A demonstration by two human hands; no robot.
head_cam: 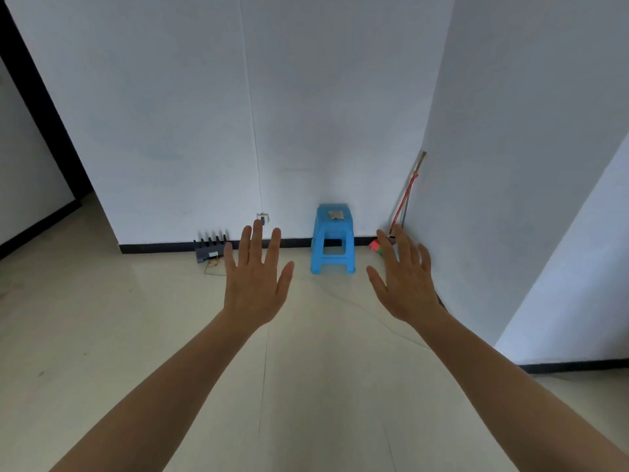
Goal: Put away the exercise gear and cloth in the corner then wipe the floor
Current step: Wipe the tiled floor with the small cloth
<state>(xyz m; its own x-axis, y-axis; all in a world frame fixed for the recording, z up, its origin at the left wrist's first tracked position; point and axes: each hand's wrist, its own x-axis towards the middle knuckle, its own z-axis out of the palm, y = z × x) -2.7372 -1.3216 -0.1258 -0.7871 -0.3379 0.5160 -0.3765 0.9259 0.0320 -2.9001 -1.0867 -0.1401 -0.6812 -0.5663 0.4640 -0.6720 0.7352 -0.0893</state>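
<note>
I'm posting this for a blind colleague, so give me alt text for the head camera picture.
Two bare, empty hands, the left hand and right hand, stretch forward with fingers spread above a pale tiled floor. Ahead, a blue plastic stool stands against a white wall, with a dark pronged rack to its left and long-handled cleaning tools leaning in the corner.

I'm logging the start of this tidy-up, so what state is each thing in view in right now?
left hand: open, fingers spread, empty
right hand: open, fingers spread, empty
blue stool: upright against the wall, small flat item on its seat
black rack: on the floor by the baseboard
broom: leaning in the corner
</note>
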